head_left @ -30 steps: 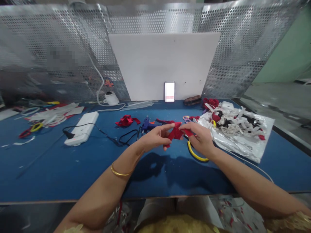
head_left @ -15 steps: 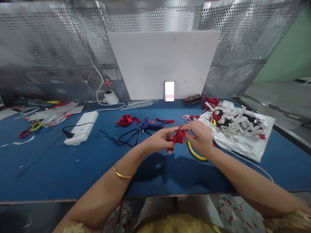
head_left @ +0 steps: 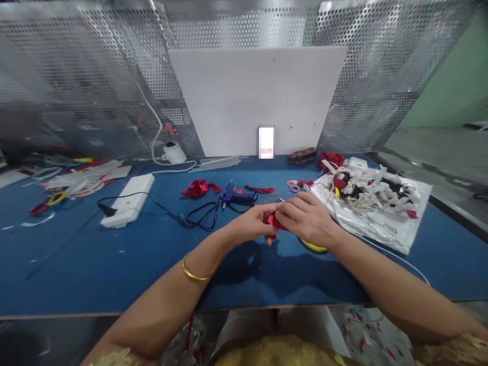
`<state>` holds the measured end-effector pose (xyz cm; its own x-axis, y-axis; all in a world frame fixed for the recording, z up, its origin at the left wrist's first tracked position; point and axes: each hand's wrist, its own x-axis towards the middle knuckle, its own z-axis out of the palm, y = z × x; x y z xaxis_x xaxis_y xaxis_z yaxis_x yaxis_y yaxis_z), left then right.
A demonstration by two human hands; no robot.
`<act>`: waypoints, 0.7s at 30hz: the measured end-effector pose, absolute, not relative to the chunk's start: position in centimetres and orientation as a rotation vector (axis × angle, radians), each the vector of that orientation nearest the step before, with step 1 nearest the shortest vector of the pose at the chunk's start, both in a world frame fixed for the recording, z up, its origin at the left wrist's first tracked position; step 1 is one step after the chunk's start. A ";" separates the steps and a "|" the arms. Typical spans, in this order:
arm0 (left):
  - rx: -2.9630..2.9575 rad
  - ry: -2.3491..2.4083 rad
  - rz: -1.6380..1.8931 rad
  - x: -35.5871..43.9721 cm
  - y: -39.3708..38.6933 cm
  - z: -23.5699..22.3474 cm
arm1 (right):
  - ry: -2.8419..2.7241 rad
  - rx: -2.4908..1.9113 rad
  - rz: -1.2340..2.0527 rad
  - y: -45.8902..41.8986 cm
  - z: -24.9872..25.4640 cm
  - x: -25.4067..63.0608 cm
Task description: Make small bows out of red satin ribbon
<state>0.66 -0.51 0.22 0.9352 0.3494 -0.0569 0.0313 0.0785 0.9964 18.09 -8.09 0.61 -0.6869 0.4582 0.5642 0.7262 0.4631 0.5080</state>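
Both hands meet over the middle of the blue table. My left hand and my right hand are closed together around a small piece of red ribbon, which is mostly hidden between the fingers. A yellow hoop lies on the table just under my right hand. A blue glue gun rests a little beyond the hands, with its black cord looping to the left.
A white power strip sits at the left, a red ribbon bow behind the glue gun. A plastic bag of red, black and white ribbon pieces lies at the right. Ribbon scraps cover the far left. A white board leans on perforated metal.
The hands have drawn closer together. The red ribbon, spread open between them a second ago, is now bunched up and almost covered by the fingers.
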 end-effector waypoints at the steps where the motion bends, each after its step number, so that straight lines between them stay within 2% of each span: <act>1: 1.479 0.306 0.245 0.7 -0.5 0.1 | -2.422 -1.025 -1.057 -8.1 0.8 18.1; 6: 1.450 0.300 0.225 0.7 -0.5 0.2 | -2.514 -1.138 -0.829 -8.1 1.5 18.3; 21: 1.450 0.293 0.249 0.1 0.5 0.6 | -2.289 -1.275 -0.012 -7.7 1.1 18.9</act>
<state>0.07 0.46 0.60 0.9390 0.3407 -0.0461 0.0103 0.1061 0.9943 18.89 -7.73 1.13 -0.4251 0.7916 0.4390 0.7961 0.5578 -0.2348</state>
